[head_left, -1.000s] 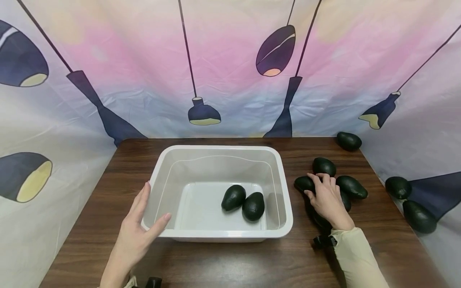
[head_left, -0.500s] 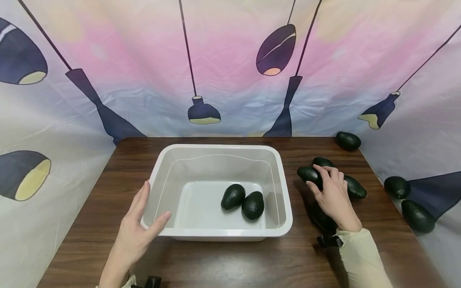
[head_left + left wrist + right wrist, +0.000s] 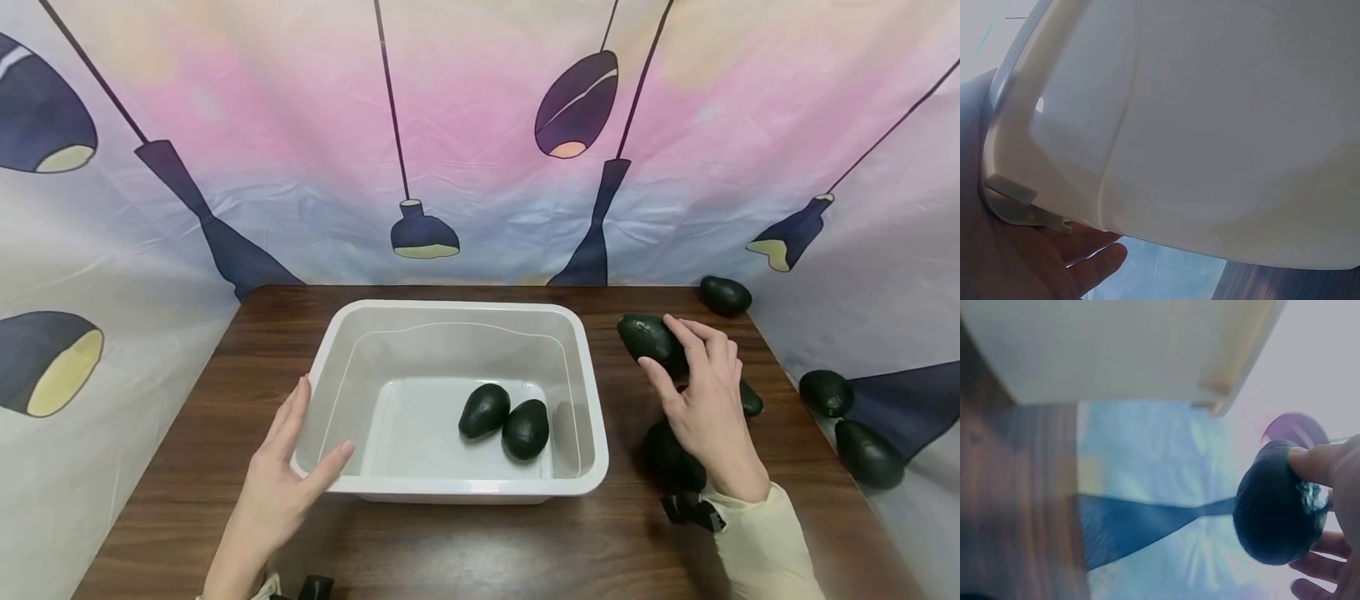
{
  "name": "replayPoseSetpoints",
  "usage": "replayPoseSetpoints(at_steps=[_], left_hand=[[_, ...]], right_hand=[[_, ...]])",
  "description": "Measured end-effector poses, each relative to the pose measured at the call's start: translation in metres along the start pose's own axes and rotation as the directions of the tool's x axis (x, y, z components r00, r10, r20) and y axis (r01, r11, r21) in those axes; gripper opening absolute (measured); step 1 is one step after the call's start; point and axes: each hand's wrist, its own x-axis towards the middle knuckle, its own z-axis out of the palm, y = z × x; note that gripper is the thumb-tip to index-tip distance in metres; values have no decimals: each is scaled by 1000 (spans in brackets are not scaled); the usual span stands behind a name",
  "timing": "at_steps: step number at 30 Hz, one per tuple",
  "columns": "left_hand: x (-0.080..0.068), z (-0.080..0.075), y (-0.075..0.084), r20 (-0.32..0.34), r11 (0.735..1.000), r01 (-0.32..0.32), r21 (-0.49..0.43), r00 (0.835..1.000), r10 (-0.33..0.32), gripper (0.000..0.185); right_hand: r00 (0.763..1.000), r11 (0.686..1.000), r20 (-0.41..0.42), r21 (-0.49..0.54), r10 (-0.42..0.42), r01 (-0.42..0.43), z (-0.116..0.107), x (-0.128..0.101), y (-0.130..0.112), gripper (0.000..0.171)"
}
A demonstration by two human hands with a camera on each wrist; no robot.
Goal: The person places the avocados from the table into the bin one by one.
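A dark green avocado (image 3: 651, 340) is held in my right hand (image 3: 708, 408), pinched between thumb and fingers above the table's right side; the right wrist view shows the same avocado (image 3: 1279, 506) lifted. Below this hand lie other avocados (image 3: 672, 458), partly hidden. My left hand (image 3: 277, 483) rests at the front left corner of a white plastic bin (image 3: 465, 486), its fingers extended along the left rim and its thumb over the front. In the left wrist view, some fingers (image 3: 1100, 265) reach beneath the rim. Two avocados (image 3: 525, 430) lie inside the bin, towards the right.
The brown wooden table (image 3: 450, 550) ends at a patterned cloth (image 3: 480, 167) behind. One avocado (image 3: 725, 296) sits at the far right corner. Two more avocados (image 3: 870, 454) appear beyond the right edge, against the cloth.
My right hand has lifted an avocado from the right-hand group and moved it up and slightly right. The left hand and the bin have stayed nearly in place.
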Motion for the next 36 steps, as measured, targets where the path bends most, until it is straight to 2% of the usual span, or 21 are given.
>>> replayPoseSetpoints(at_steps=[3,7,13,18,26,36], left_hand=[[-1,-2,2,11,1000,17,-11,1000,-17,91],[0,-3,4,22,1000,28,-12,999,-28,90],[2,-3,4,11,1000,22,-3,1000,-22,89],[-1,-2,3,3,1000,31,4,1000,-31,90],[-3,-1,2,-11,1000,1,-4,1000,-1,90],[-3,0,2,-7,1000,2,-13,1000,-3,90]], right_hand=[[997,997,-43,48,-58,60,-3,5,-12,60],[987,984,-69,92,-148,154,-5,13,-28,69],[965,958,-14,119,-262,262,-6,22,-50,64],[951,942,21,148,-308,301,-3,21,-61,60],[933,925,66,177,-353,337,3,20,-70,58],[911,919,166,187,-377,346,12,21,-77,57]])
